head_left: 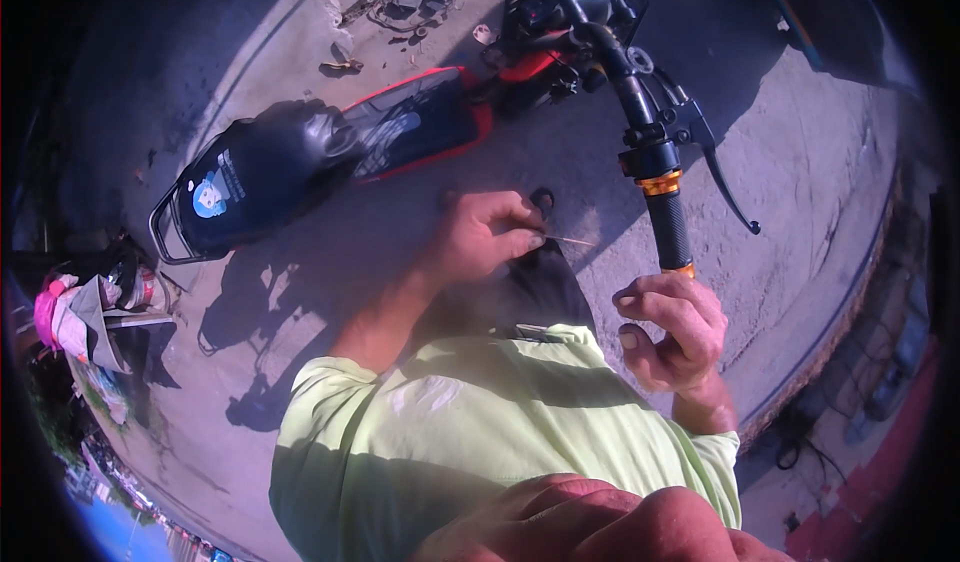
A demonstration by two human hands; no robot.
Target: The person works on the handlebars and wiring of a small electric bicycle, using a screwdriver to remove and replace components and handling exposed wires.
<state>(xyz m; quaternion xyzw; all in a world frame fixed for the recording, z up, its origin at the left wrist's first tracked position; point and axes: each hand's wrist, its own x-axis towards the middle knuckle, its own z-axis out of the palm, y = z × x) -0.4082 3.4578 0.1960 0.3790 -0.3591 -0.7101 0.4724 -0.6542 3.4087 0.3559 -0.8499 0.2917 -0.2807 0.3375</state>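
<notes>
The person is wearing a pale lime-green short-sleeved shirt (pixel 480 432) and dark trousers (pixel 545 297); both forearms are showing bare.

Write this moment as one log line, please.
left hand: pinches thin stick | right hand: curled at handlebar end | motorcycle: on concrete

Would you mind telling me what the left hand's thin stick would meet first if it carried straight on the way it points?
Probably the black handlebar grip; the left hand aims its thin stick there, though depth is unclear.
</notes>
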